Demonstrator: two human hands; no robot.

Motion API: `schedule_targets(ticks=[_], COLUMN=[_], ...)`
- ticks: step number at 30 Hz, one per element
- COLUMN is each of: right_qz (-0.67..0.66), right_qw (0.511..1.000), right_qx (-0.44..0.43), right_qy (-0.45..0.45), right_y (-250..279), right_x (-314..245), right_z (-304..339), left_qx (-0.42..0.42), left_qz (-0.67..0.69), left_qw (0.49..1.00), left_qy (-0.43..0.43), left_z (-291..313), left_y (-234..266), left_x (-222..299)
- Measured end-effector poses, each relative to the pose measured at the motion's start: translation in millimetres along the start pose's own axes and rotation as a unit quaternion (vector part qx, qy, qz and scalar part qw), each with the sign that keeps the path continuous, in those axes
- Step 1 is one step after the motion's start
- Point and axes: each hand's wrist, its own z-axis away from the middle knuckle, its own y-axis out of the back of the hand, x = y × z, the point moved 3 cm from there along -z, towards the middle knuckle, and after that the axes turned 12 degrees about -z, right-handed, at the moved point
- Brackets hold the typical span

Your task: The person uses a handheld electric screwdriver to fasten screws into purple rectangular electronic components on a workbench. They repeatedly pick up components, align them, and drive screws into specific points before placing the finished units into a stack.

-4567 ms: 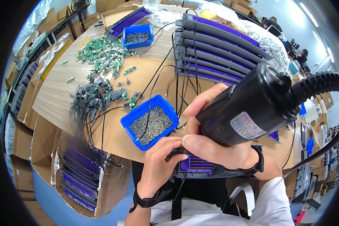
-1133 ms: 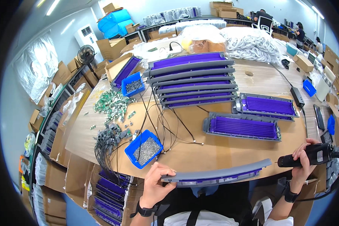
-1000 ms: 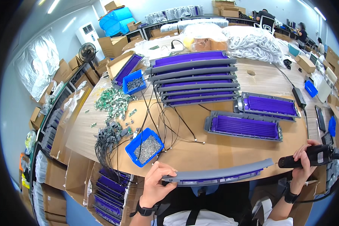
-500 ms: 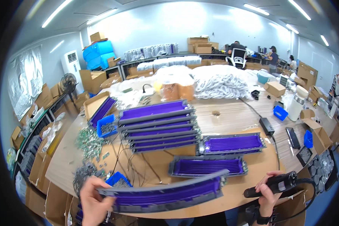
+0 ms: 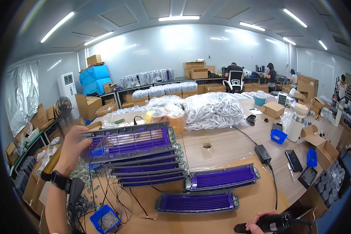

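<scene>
My left hand grips the left end of a long grey frame with purple slats, tilted above a stack of similar grey-and-purple frames. Whether it touches the stack, I cannot tell. At the lower right edge, my right hand is closed round a black corded electric screwdriver, partly cut off by the picture's rim. Between the hands lie two more slatted frames on the cardboard: one farther back, one nearer.
A blue bin of small screws stands near left, beside thin loose wires. A black power adapter with its cable lies right of the frames. Bagged white cables are piled behind. Several people work farther back.
My left hand has carried the slatted frame from the near edge up and left to above the stack. The right hand with the screwdriver sits lower in view. The view has tilted up.
</scene>
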Motion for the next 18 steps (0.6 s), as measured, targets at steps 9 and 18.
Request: schedule_targets(ticks=[9,18], right_qz=[0.003,-0.037], right_qw=[0.996,0.998], right_qx=[-0.073,-0.029], right_qy=[-0.057,-0.051], right_y=[-13.5,-5.6], right_x=[-14.0,-1.8], right_z=[-1.0,-0.5], left_qx=[-0.122,-0.149], left_qz=[0.085,-0.018], left_qw=[0.986,0.974], left_qy=[0.076,0.173], left_z=[-37.8,-56.9], left_y=[-27.5,-37.5], left_x=[-33.2,-100.2])
